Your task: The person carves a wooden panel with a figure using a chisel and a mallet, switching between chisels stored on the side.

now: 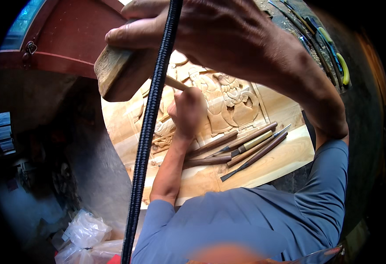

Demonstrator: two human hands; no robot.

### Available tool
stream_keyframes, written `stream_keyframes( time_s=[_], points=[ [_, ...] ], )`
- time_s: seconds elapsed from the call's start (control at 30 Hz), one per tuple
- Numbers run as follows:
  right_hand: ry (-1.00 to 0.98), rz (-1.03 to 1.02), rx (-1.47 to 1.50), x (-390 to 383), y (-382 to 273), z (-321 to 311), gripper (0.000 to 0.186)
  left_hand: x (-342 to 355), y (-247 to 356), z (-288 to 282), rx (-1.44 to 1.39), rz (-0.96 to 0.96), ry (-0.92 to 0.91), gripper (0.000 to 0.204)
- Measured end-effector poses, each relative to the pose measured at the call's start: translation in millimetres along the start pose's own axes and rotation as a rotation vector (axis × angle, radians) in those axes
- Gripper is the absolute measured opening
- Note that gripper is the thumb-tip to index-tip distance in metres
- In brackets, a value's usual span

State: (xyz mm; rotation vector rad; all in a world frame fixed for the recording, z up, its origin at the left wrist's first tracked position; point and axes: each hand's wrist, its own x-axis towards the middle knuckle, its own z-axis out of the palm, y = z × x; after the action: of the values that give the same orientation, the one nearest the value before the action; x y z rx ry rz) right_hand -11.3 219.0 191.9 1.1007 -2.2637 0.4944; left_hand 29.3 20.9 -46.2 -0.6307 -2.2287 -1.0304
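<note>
A pale wooden panel (285, 163) carved in relief with figures lies in front of me. My left hand (188, 112) is closed round a carving chisel, whose light wooden handle (175, 83) rises from the fist; its blade is hidden. Higher and closer to the camera, my right hand (193, 33) grips a thick, worn wooden block used as a mallet (125, 72), held near the top of that handle. Whether the two touch I cannot tell. Several carving chisels (254, 147) with wooden handles lie together on the panel, right of my left forearm.
A black braided cable (151, 119) runs down across the view, close to the camera. More slim tools (320, 44), one with a yellow handle, lie at the far right. A red-brown wooden door (70, 33) with a latch stands at upper left. Clear plastic bags (87, 231) sit at lower left.
</note>
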Motion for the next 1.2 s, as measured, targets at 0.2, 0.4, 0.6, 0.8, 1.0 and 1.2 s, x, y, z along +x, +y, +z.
stream_keyframes(
  time_s=[0.2, 0.4, 0.6, 0.8, 1.0, 1.2],
  points=[
    [0.013, 0.019, 0.014, 1, 4, -3, 0.062, -2, 1, -2, 0.019, 0.005, -0.022, 0.017],
    [0.057, 0.200, 0.037, -8, 30, 2, 0.063, -3, -1, -4, -0.139, -0.085, 0.010, 0.014],
    [-0.101, 0.684, -0.415, -87, 100, 68, 0.060, 41, 15, -50, -0.415, -0.323, 0.355, 0.021],
    [-0.106, 0.821, -0.590, -161, 141, 115, 0.073, 11, 29, -96, -0.500, -0.477, 0.213, 0.021],
    [0.022, 0.590, -0.638, -168, 127, 143, 0.062, -23, 38, -121, -0.381, -0.691, 0.037, 0.023],
    [0.032, 0.467, -0.574, -162, 104, 114, 0.051, -37, 52, -121, -0.373, -0.790, -0.159, 0.024]
  ],
)
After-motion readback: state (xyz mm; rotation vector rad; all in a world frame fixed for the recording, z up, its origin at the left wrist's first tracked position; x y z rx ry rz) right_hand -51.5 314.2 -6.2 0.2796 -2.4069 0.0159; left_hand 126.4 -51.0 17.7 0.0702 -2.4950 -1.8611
